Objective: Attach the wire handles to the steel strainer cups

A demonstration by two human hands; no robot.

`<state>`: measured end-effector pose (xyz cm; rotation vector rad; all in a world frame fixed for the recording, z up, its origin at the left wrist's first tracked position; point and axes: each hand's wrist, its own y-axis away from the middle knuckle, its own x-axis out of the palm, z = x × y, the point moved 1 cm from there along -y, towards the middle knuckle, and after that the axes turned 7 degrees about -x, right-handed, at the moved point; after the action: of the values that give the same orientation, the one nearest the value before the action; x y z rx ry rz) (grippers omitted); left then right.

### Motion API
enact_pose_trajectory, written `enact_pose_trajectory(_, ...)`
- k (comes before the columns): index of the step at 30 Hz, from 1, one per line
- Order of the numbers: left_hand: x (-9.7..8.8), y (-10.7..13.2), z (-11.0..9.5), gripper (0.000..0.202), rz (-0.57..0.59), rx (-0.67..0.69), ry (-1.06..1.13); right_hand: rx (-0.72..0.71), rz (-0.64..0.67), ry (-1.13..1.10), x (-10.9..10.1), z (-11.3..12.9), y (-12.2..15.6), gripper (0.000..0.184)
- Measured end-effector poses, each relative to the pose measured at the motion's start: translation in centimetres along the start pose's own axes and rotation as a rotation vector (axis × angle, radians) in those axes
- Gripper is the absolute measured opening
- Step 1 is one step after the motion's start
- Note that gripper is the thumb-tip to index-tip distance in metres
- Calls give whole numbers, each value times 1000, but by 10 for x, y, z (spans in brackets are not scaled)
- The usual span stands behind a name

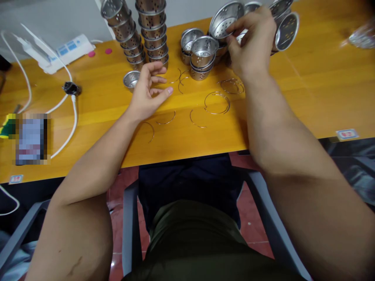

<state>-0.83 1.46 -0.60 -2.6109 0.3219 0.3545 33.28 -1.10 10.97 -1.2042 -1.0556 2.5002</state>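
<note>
My right hand (254,41) reaches to the back of the table, thumb and fingers pinching the rim of a perforated metal cup (224,24) that tilts toward me. More such cups are bunched around it, partly covered by the hand. My left hand (150,89) hovers over the wood with fingers apart and nothing in them. Just behind its wrist side sits a single small metal cup (131,79). Between the hands lie several thin curved wire pieces (217,103), some overlapping into rings. A short stack of perforated cups (202,56) stands behind the wires.
Two tall stacks of perforated cups, a leaning left one (129,39) and a straighter right one (152,33), rise near the wall. At left are a white power strip (73,50), cables, a black plug (70,88) and a blurred phone (31,138). Clear plastic (363,37) lies far right.
</note>
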Motion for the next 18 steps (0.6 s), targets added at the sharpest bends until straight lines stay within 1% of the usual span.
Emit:
enact_pose_trajectory(1, 1, -1, 1, 112, -4, -6, 9, 22, -10, 18, 2, -3, 1, 33)
enact_pose_trajectory(4, 4, -3, 6, 112, -33, 17, 53, 96, -114, 108, 8, -14, 2, 53)
enact_pose_trajectory(6, 3, -6, 5, 112, -47, 31, 16, 92, -195, 142, 12, -21, 2, 63)
enact_pose_trajectory(7, 0, -7, 1, 111, -55, 37, -26, 77, -228, 142, 12, -23, 2, 65)
enact_pose_trajectory(8, -5, -7, -4, 108, -70, 53, -73, 59, -256, 131, 13, -25, 2, 66)
enact_pose_trajectory(12, -33, -5, -37, 94, -203, 223, -261, 5, -395, 56, 10, -24, 0, 72)
enact_pose_trajectory(14, -48, -4, -44, 90, -255, 230, -411, -67, -439, -43, 8, -18, 0, 70)
enact_pose_trajectory(15, -55, -5, -42, 91, -299, 216, -485, -97, -439, -108, 8, -15, 0, 68)
enact_pose_trajectory(16, -62, -6, -35, 95, -374, 220, -531, -112, -409, -172, 7, -11, 1, 67)
enact_pose_trajectory(17, -69, -8, -24, 100, -435, 207, -559, -109, -344, -220, 6, -6, 2, 65)
enact_pose_trajectory(18, -76, -12, -9, 104, -449, 167, -580, -81, -242, -245, 4, -2, 2, 62)
